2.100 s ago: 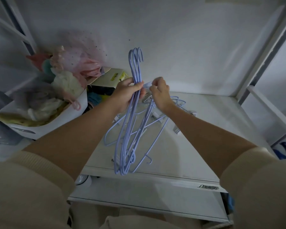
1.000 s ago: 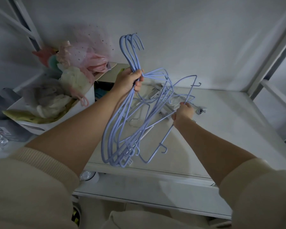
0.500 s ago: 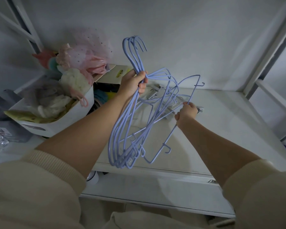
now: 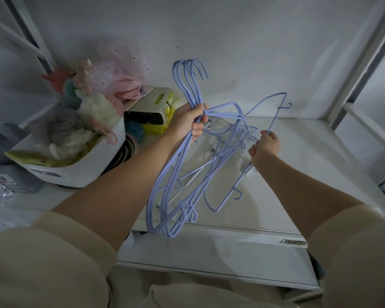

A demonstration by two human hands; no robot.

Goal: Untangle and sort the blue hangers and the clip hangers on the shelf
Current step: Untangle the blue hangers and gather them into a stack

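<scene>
Nearest, two cream sleeves (image 4: 53, 258). The left hand (image 4: 187, 123) is fisted around the necks of a bunch of blue hangers (image 4: 176, 174), four hooks by my count, held above the shelf (image 4: 309, 156). At three o'clock, the right hand (image 4: 265, 147) pinches one separate blue hanger (image 4: 273, 116). Beneath lie clip hangers (image 4: 222, 138), too tangled to count. At nine o'clock stands one white basket (image 4: 82, 172).

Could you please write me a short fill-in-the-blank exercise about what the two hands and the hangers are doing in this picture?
1. The left hand grips the bunch of blue hangers just below their ____.
2. The right hand pulls on a single ____ hanger.
3. The clip hangers lie on the white ____.
4. The white basket of soft things sits on the person's ____ side.

Missing words: hooks; blue; shelf; left
</scene>
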